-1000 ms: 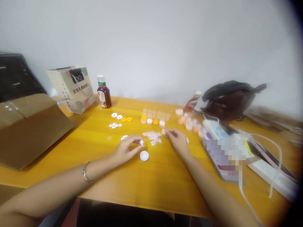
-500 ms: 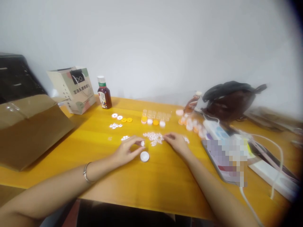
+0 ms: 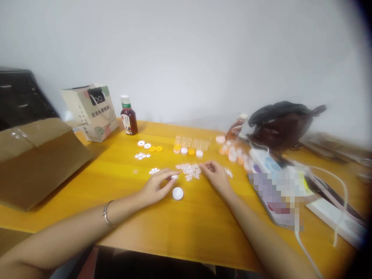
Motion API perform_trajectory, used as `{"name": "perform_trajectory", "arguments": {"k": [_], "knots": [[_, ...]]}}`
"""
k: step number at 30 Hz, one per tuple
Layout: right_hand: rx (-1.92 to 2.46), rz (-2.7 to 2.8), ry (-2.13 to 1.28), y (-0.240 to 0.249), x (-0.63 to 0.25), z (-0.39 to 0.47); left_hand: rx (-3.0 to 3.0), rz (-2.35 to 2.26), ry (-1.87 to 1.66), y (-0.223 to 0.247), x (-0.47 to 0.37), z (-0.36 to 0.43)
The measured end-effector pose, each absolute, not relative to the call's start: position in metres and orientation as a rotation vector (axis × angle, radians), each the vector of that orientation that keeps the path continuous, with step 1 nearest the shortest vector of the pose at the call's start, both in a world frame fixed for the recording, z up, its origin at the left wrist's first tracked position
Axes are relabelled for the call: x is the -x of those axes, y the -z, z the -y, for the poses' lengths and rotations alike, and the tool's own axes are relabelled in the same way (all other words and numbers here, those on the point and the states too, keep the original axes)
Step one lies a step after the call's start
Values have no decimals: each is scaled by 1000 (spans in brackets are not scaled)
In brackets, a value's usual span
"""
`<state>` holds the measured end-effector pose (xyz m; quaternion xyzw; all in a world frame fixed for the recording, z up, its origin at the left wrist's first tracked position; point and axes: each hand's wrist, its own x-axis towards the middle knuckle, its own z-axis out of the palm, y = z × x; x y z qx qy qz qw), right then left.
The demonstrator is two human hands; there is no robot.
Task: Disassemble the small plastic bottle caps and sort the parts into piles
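Two bare hands rest low on the yellow table [image 3: 180,228], forearms reaching in from 7 and 5 o'clock. The left hand [image 3: 154,188] lies palm down, its fingertips pinching a small white piece [image 3: 174,177]. A white cap [image 3: 177,193] sits just at 5 o'clock of that piece. The right hand [image 3: 216,176] has its fingers curled at the pile [image 3: 188,170] of white pieces; whether they grasp one I cannot tell.

Cap [image 3: 177,193] between hands, before small pieces [image 3: 188,170]
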<state>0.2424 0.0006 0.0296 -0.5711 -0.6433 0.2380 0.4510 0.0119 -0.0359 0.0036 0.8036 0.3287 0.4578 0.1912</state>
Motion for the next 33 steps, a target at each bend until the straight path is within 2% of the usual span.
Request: {"name": "perform_trajectory", "arguments": {"k": [12, 21, 33], "knots": [[794, 2119, -780, -27, -205, 46, -2138, -787, -1168, 2, -18, 40], [741, 2025, -595, -23, -200, 52, -2173, -1025, -1031, -14, -21, 53], [698, 2084, -691, -22, -204, 52, -2258, -961, -1057, -16, -20, 52]]}}
